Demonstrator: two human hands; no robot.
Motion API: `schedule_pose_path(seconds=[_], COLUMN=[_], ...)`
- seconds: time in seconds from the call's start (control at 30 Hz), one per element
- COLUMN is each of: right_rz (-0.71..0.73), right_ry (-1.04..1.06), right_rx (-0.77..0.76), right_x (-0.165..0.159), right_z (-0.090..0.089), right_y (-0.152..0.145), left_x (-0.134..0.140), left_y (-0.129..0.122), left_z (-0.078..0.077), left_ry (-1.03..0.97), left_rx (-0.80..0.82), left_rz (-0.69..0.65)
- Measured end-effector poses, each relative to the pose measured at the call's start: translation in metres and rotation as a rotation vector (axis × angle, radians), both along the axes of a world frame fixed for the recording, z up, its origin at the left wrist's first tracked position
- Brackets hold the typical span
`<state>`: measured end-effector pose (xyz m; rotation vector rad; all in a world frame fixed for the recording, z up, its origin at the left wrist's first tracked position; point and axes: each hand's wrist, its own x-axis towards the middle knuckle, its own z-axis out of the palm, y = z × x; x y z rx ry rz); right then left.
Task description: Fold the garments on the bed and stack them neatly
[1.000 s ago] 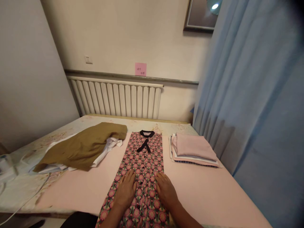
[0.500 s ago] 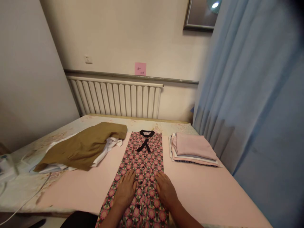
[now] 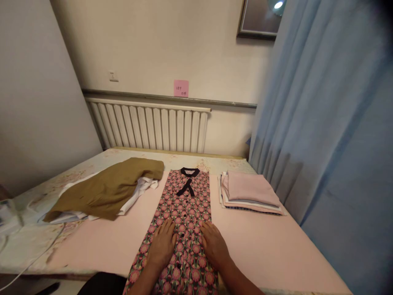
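the left hand [image 3: 162, 241] lies palm down, fingers extended and side by side, on the left half of a floral-print button-front garment [image 3: 188, 227]. the right hand [image 3: 215, 243] lies palm down at the garment's right edge, fingers extended toward the button line. neither hand is clamped on the fabric; the two hands are apart, with the button line between them.

the garment is laid flat, front side up, with its collar end away from the person. its lower end runs out of view. a black collar [image 3: 185, 173] forms the far end; a black neck tie [image 3: 185, 186] hangs in two tails below it. dark buttons follow down the centre front.

the garment rests mostly on a pink cloth [image 3: 260, 250], which is spread over the floral cover [image 3: 27, 246] of the desk. to the right, apart from the garment, is a stack of folded fabric [image 3: 253, 188] with a pink piece on top. to the left, an olive-brown garment [image 3: 104, 190] is draped loosely over white fabric [image 3: 130, 205]. a white cord [image 3: 38, 256] crosses the left part of the cover.

beyond the desk, a white radiator [image 3: 159, 127] is mounted beneath a horizontal pipe [image 3: 215, 102]. a pink note [image 3: 181, 88] adjoins the pipe. a blue curtain [image 3: 322, 102] hangs on the right.
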<state>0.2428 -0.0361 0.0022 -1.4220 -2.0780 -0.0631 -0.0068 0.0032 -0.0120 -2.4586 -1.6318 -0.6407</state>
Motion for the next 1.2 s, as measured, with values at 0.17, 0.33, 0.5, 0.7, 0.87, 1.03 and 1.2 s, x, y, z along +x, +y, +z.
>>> schedule_pose_path(seconds=[0.17, 0.33, 0.5, 0.7, 0.87, 1.03, 1.2], right_rz=[-0.01, -0.006, 0.003, -0.002, -0.012, -0.004, -0.007], right_ry=[0.001, -0.003, 0.003, 0.011, 0.004, 0.004, 0.014], right_rx=[-0.005, -0.032, -0.034, -0.029, -0.026, -0.023, -0.015], right_x=[-0.0004, -0.0004, 0.0002, 0.0005, 0.0008, 0.0009, 0.0006], right_z=[0.0008, 0.0006, -0.0005, 0.0006, 0.0008, 0.0004, 0.0011], right_y=[0.0001, 0.0003, 0.0002, 0.0002, 0.0002, 0.0004, 0.0], left_x=[0.0008, 0.0003, 0.0003, 0.0004, 0.0009, 0.0017, 0.0011], left_y=[-0.0005, 0.0, 0.0015, 0.0016, 0.0006, 0.0001, 0.0005], left_z=[0.0005, -0.0006, -0.0014, -0.0005, 0.0008, 0.0029, 0.0024], left_ry=[-0.006, -0.016, -0.014, 0.001, -0.003, 0.003, 0.023], left_rx=[0.002, 0.001, -0.017, -0.017, -0.013, -0.02, -0.021], left_rz=[0.008, 0.001, 0.009, 0.012, 0.013, 0.018, 0.01])
